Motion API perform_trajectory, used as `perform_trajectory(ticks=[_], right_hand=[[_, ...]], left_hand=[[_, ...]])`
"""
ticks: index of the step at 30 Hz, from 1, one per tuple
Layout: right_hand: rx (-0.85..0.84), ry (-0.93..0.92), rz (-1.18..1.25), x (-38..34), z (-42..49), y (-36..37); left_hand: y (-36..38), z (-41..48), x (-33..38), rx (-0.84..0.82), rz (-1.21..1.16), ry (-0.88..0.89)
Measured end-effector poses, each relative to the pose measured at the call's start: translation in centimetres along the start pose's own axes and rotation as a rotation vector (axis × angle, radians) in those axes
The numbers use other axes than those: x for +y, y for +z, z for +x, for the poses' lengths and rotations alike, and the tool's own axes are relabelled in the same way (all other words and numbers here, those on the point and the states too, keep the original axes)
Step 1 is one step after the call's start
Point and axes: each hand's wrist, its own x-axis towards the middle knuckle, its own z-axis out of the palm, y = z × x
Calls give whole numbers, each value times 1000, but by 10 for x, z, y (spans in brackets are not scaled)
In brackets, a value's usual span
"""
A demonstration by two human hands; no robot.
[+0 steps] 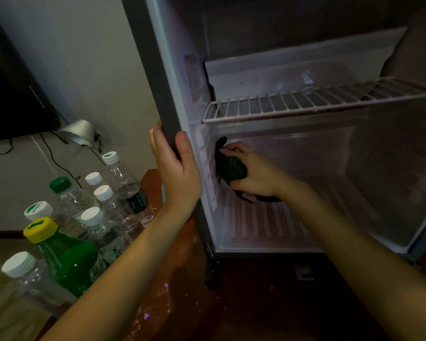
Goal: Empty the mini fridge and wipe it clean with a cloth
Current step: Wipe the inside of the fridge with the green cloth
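The mini fridge [330, 232] stands open in front of me, its inside bare of food. A white wire shelf [305, 102] runs across its upper part. My left hand [175, 168] grips the fridge's dark left front edge [155, 77]. Inside the lower compartment, my right hand [253, 168] holds a bunched dark green cloth [229, 166] pressed against the left inner wall [207, 168]. Part of the cloth hangs below my hand near the ribbed floor.
Several bottles stand on the floor to the left: clear water bottles [113, 200] with white caps and a green bottle [69, 259] with a yellow cap. A silver lamp [79, 132], cables and a dark screen [12, 94] lie behind them. Reddish wood surface [256, 303] sits below the fridge.
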Motion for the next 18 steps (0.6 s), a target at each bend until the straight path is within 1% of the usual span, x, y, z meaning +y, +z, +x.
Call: perform_trajectory(ticks=[2,4,8,11,13,18], right_hand=[[59,-50,-142,5,3,5],[82,-80,-301,7,5,7],[109,-158,-383,-4,-3,9],[144,-253,-382,-17,-24,14],[161,-281,-354,-23,-38,19],[158,-196,-202,-4,-29,23]], left_hand=[[0,0,-1,4,5,-6],[0,0,-1,5,14,-21],[1,0,0,16,25,-15],[1,0,0,17,24,-16],[1,1,0,19,28,-18],[1,1,1,11,23,-29]])
